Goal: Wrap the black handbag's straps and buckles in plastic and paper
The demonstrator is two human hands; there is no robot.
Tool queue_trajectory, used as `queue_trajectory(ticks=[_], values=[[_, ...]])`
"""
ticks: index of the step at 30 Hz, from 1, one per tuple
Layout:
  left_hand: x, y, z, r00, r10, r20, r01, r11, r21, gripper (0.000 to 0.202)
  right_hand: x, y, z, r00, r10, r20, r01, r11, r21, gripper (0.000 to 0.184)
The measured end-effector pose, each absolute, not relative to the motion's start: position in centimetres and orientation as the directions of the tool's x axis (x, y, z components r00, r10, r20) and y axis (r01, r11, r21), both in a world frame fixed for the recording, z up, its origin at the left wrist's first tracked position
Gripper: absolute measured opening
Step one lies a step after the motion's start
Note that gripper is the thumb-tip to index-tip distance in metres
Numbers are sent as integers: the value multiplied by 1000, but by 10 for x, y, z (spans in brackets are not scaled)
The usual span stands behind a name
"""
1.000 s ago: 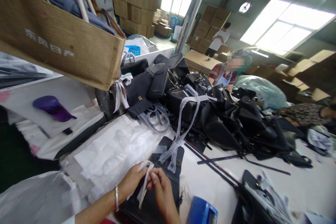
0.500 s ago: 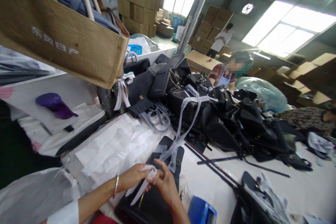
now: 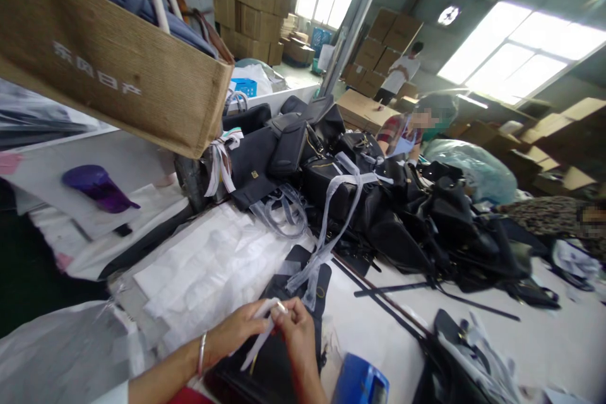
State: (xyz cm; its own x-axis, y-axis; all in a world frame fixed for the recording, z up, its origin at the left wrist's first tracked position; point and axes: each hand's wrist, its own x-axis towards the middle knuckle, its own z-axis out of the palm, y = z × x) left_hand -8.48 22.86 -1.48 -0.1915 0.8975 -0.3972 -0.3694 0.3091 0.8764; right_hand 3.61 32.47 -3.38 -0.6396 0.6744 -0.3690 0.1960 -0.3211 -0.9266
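Just above a black bag (image 3: 265, 374) at the front of the table, both my hands meet on a thin white strip (image 3: 258, 348), which looks like paper or soft wrapping. My left hand (image 3: 243, 330), with a bracelet at the wrist, is closed on the strip. My right hand (image 3: 297, 328) pinches its upper end, fingers bent together. The strip's loose end hangs down over the bag. A clear plastic-wrapped strap (image 3: 310, 284) lies across the bag's far part, beyond my fingers.
A blue tape dispenser-like object (image 3: 360, 380) stands right of the bag. White sheets (image 3: 203, 265) lie to the left. Black bags (image 3: 379, 208) are heaped behind. A tan tote bag (image 3: 156, 95) hangs upper left. A person (image 3: 402, 132) works across the table.
My right hand's raised index finger has come down, and its fingers now close on the strip's upper end. Both hands stay close together over the bag.
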Motion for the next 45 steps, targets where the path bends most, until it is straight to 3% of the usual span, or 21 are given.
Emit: queue_trajectory(ticks=[3, 7, 10, 14, 18, 23, 27, 32, 42, 45], values=[[-71, 227, -26, -313, 895, -317, -303, 222, 927, 36, 34, 323, -39, -601, 698, -389, 204, -337, -919, 31], [-59, 229, -38, -402, 857, -323, -250, 237, 939, 28, 38, 328, -38, -645, 667, -372, 263, -264, -928, 28], [-62, 231, -40, -347, 868, -355, -270, 270, 924, 27, 47, 338, -30, -741, 569, -355, 278, -221, -935, 23], [-70, 232, -39, -193, 901, -389, -316, 319, 894, 26, 56, 350, -19, -816, 470, -338, 295, -164, -941, 31], [-74, 232, -35, -105, 911, -398, -296, 354, 887, 23, 58, 350, -23, -801, 499, -329, 339, -73, -938, 23], [-57, 229, -33, -329, 878, -348, -249, 275, 929, 30, 62, 348, -43, -745, 586, -319, 366, -41, -930, 23], [-39, 223, -34, -511, 811, -283, -46, 303, 952, 17, 65, 347, -58, -721, 565, -401, 360, -189, -913, 27], [-36, 225, -34, -461, 858, -227, 205, 352, 913, 16, 68, 339, -65, -741, 507, -441, 248, -404, -881, 26], [-27, 236, -33, -368, 897, -246, 235, 346, 908, 15, 103, 329, -64, -840, 437, -322, -52, -655, -754, 40], [-17, 234, -35, -388, 897, -212, 354, 357, 864, 17, 104, 330, -67, -833, 462, -303, -49, -608, -793, 46]])
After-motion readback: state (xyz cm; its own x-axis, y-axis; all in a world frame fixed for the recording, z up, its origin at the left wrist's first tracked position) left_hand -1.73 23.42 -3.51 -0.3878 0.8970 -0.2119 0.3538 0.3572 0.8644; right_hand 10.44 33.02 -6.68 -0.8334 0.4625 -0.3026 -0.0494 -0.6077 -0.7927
